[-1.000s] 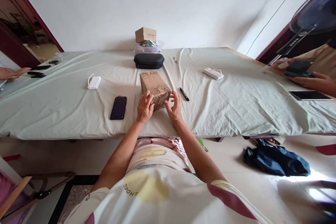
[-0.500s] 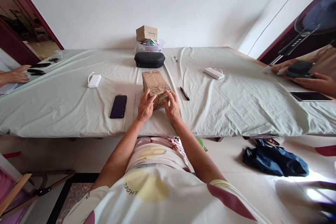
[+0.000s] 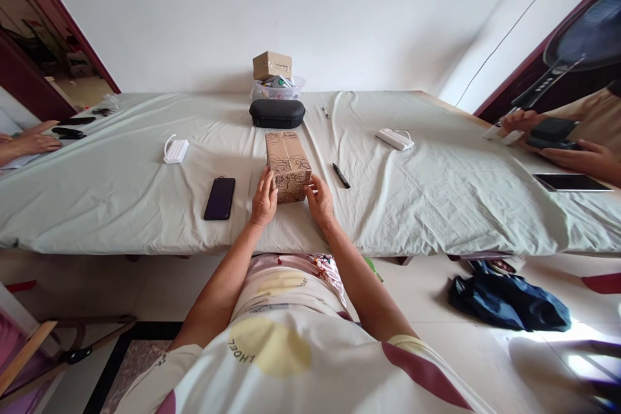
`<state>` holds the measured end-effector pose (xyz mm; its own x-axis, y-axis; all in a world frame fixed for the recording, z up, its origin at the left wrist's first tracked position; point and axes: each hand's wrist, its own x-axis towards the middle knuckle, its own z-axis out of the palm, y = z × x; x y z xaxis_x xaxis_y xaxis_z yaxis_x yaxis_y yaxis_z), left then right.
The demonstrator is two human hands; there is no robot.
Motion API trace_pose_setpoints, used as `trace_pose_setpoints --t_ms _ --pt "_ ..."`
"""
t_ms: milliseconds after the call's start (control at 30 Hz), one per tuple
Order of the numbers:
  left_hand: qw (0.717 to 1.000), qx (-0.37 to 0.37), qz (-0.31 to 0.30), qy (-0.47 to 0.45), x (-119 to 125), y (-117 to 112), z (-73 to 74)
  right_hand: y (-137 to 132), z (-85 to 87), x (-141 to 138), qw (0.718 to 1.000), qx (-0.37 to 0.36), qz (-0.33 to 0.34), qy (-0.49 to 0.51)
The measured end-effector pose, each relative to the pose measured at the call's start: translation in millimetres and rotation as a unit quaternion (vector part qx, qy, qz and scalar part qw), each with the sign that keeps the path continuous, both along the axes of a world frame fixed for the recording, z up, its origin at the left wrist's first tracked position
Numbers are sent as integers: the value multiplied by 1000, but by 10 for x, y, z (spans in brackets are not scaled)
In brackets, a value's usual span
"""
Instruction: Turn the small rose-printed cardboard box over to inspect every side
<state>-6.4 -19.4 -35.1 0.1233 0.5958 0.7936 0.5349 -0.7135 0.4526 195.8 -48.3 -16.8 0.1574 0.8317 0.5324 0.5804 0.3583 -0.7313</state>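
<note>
A brown cardboard box [image 3: 290, 168] with black scribbled lines on its top and front lies on the cloth-covered table in front of me. My left hand [image 3: 264, 197] rests against its left side, fingers along the near corner. On the opposite side, my right hand [image 3: 320, 199] grips the near right edge with bent fingers. Between them the two hands hold the box, and its lid flaps lie flat. A black marker [image 3: 341, 175] lies to the right of the box, and a dark smartphone [image 3: 219, 198] lies to the left.
Behind the box sits a black zip case [image 3: 277, 114], with a plastic basket [image 3: 295, 88] and small carton [image 3: 272, 65] beyond. White power banks [image 3: 176, 151] [image 3: 394, 138] lie either side. Other people's hands [image 3: 33, 143] [image 3: 557, 142] are at both table ends; a tablet [image 3: 572, 182] lies right.
Both hands have slid from the box's top front edge down to its sides. The box has turned slightly and its front face now shows more fully.
</note>
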Motion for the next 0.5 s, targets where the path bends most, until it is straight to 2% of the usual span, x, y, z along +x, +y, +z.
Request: trace_pose_setpoints --t_ms 200,367,500 --pt "996 -84 -5 -36 -47 49 -53 70 -70 35 998 -52 13 -44" --pt "989 -147 6 -21 -53 89 -98 70 -90 27 980 -107 -23 -167" --pt "982 -186 23 -5 -50 102 -124 52 -69 21 978 -113 -32 -173"
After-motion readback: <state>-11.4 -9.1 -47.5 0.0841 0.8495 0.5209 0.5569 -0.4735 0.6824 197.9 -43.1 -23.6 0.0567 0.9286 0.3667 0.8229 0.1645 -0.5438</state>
